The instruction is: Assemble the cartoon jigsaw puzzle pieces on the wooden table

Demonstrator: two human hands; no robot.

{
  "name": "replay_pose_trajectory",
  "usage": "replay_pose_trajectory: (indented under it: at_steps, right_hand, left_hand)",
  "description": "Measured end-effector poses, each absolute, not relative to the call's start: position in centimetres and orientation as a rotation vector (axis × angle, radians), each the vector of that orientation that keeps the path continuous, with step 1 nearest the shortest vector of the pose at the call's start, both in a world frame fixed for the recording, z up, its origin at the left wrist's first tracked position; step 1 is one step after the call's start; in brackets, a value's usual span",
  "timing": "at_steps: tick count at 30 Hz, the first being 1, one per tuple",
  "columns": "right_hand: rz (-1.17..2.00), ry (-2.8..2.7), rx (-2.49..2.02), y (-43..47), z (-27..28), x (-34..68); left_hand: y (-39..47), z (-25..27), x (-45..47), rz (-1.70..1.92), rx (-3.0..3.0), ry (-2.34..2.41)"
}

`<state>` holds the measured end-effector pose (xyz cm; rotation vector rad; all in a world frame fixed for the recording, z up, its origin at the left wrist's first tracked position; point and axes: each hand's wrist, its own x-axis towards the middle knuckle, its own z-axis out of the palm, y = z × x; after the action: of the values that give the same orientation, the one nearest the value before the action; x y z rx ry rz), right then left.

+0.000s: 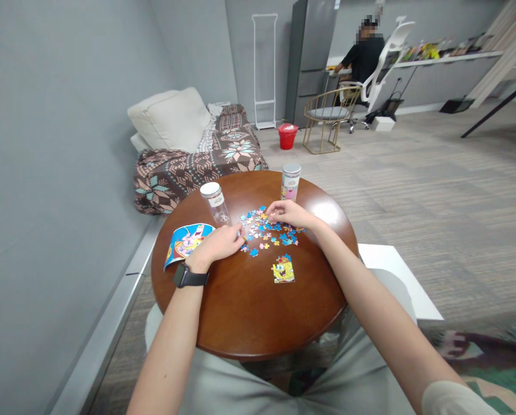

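Loose jigsaw puzzle pieces [264, 235], mostly blue, pink and yellow, lie spread on a round brown table [249, 311]. At their left edge is my left hand [226, 242], fingers bent together; whatever may be in them is hidden. My right hand [289, 213] reaches over the far side of the pieces, its thumb and fingers a little apart and touching down among them. Nearer to me lies a small joined puzzle section [283, 269] with a yellow cartoon face. A curled picture sheet [186, 242] rests left of my left hand, partly behind my wrist.
A clear jar with a white lid [215, 203] stands behind my left hand, and a labelled jar [291, 181] behind my right. Beyond are a covered sofa [197, 167], a red bin [287, 137], a gold-framed chair [326, 115] and a seated person [367, 57].
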<state>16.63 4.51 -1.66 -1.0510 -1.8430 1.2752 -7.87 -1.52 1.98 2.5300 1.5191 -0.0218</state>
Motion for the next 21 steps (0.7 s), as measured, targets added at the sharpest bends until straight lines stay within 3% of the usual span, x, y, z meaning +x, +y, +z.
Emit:
replay_pose_trajectory:
  at_steps: [11,21]
  right_hand:
    - [1.315,-1.813,-1.005,4.57,-1.68,16.63]
    - [1.086,-1.974,-1.025,4.72,-1.70,16.77]
  left_hand:
    - [-1.58,2.16,-7.91,-0.025,2.520,1.513]
    - [-1.52,2.05,-7.91,-0.026,2.511,1.500]
